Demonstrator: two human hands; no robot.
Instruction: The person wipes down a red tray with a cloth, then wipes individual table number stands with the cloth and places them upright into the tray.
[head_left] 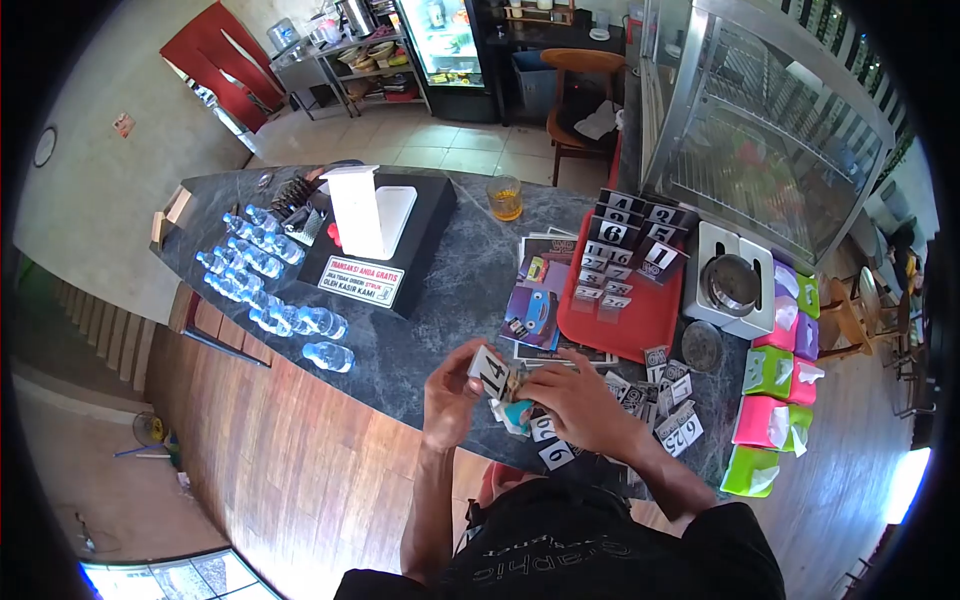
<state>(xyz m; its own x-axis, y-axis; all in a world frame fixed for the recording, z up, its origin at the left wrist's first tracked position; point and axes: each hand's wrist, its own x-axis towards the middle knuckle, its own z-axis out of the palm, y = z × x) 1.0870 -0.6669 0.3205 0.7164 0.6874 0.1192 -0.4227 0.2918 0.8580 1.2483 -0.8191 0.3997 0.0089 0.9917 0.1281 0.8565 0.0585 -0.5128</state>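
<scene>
My left hand (450,398) grips a white number stand marked 14 (490,373), thumb and fingers closed on its left edge. Against the stand's right side, my right hand (585,402) has its fingers bent inward; what they pinch is small and mostly hidden. Just below the hands lies a crumpled white and teal item (517,416), perhaps a cloth or a packet. More number cards, among them a 9 (557,455) and a 25 (684,432), are spread on the counter around my right forearm. Several number stands (612,232) stand in rows on a red tray (640,335).
The dark marble counter (430,345) carries several water bottles (328,357) at left, a black cashier box (425,230), a drink glass (505,198) and a purple leaflet (532,305). At right are an ashtray (704,346), a portable stove (732,283), coloured tissue boxes (755,420) and a glass display case (765,130).
</scene>
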